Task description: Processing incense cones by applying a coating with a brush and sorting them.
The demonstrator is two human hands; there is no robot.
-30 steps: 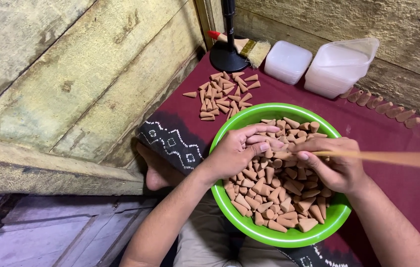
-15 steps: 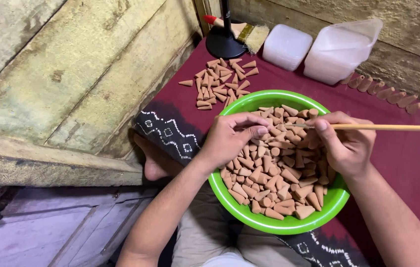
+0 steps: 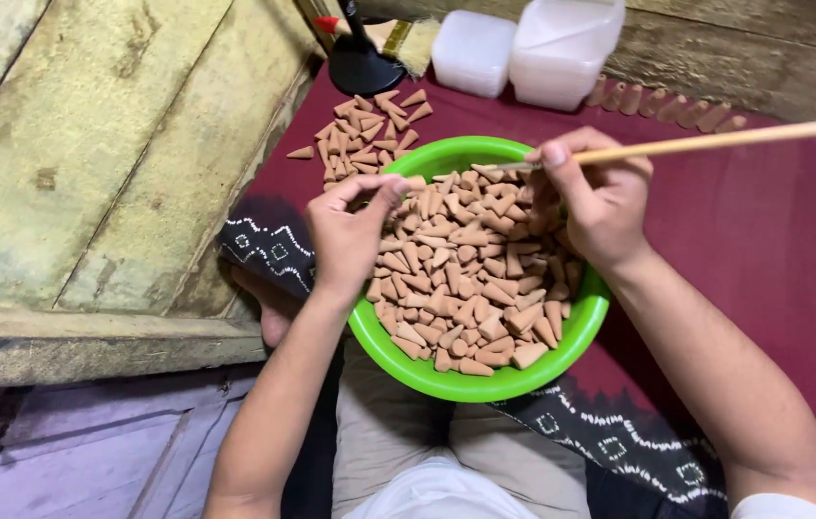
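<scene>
Left hand [image 3: 350,235] pinches one small cone above the green bowl [image 3: 576,332] heaped with tan cones [image 3: 465,279], right hand [image 3: 595,197] pinches a thin wooden stick [image 3: 715,142]; cones look light, brittle, so grip mid-body.

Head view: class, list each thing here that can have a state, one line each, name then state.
green bowl: upright, heaped with tan cones.
loose cones: lying scattered on the maroon cloth.
thin wooden stick: held level over the bowl.
left hand: over the bowl, fingertips pinched; what they hold is unclear.
right hand: closed on the stick.
white tubs: standing; lids on or off unclear.
</scene>
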